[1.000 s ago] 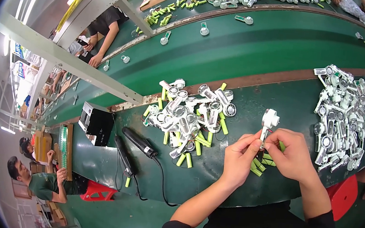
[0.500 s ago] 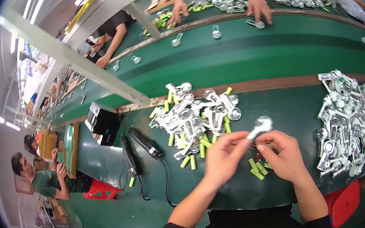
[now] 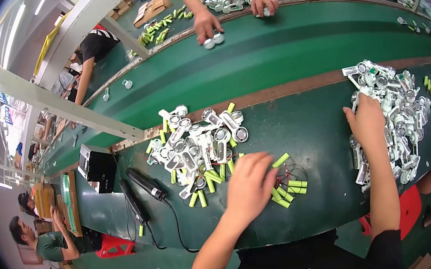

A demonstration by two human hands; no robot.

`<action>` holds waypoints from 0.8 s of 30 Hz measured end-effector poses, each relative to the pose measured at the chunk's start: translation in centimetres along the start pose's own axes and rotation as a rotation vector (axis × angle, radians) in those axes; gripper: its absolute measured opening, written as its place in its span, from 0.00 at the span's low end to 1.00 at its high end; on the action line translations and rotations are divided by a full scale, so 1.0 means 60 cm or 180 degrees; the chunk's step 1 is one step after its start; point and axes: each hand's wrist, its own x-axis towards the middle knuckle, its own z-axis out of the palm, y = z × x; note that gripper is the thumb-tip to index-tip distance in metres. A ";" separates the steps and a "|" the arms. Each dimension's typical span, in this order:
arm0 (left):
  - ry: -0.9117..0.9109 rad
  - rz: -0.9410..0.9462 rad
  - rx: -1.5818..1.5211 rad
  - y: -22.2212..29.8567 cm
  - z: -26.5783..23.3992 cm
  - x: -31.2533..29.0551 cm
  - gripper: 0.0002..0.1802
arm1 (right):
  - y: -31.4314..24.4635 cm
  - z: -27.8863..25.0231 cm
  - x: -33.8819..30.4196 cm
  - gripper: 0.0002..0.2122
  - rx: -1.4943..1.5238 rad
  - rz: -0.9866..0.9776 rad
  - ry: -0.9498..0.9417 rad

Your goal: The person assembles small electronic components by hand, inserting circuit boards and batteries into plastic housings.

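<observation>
My left hand (image 3: pixel 248 184) hovers low over the bench, fingers loosely bent and apart, with no object visible in it. It lies between a pile of white plastic parts with round heads and short handles (image 3: pixel 189 152) and a small group of yellow-green battery cells (image 3: pixel 295 187) with thin dark and red wires. One cell (image 3: pixel 280 160) is close to its fingertips. My right hand (image 3: pixel 369 120) reaches into the larger heap of similar white parts (image 3: pixel 400 125) on the right. Its thumb stands away from the fingers, whose tips are partly hidden at the heap's edge.
Two black corded tools (image 3: pixel 146 184) and a black-and-white box (image 3: pixel 97 168) occupy the bench's left side. A green conveyor belt (image 3: pixel 291 47) runs beyond the bench. Across it, a co-worker's hands (image 3: pixel 206 25) handle white parts. A red stool (image 3: pixel 405 211) stands at right.
My hands have separated: the white part they were at is no longer in them. The right hand moved to the right-hand heap; the left moved slightly left. The view has shifted.
</observation>
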 end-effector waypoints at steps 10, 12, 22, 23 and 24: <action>-0.0601 -0.0677 0.0050 -0.011 0.054 -0.004 0.21 | -0.132 0.012 -0.114 0.30 0.1004 -0.1751 -0.0594; -0.0502 -0.0432 0.0162 -0.027 0.061 -0.010 0.17 | -0.141 -0.002 -0.135 0.29 0.1543 -0.1668 -0.0931; -0.1116 -0.2350 -0.3635 -0.015 0.015 0.054 0.08 | -0.162 -0.088 -0.153 0.18 0.2309 -0.2706 -0.0268; -0.1153 -0.2343 -0.3707 -0.016 0.017 0.056 0.07 | -0.159 -0.081 -0.155 0.18 0.2303 -0.2688 -0.0245; -0.1179 -0.2324 -0.3700 -0.015 0.019 0.058 0.07 | -0.156 -0.074 -0.157 0.17 0.2129 -0.2781 -0.0040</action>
